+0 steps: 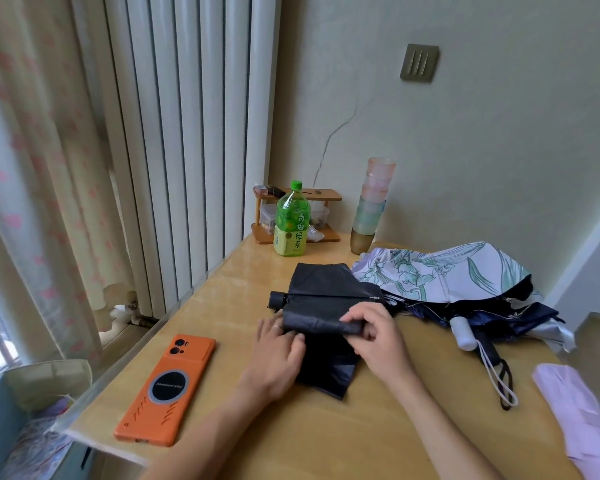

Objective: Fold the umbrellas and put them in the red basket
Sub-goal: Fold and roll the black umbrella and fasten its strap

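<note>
Bare table (378,441) near edge; phone (167,389) left, floral umbrella (444,271) right.

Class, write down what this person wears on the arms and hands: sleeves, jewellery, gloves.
The left forearm and right forearm are bare, with no sleeves in view. The left hand carries a thin, pale ring on one finger. The right hand shows no ring. No watch, bracelet or glove appears.
</note>
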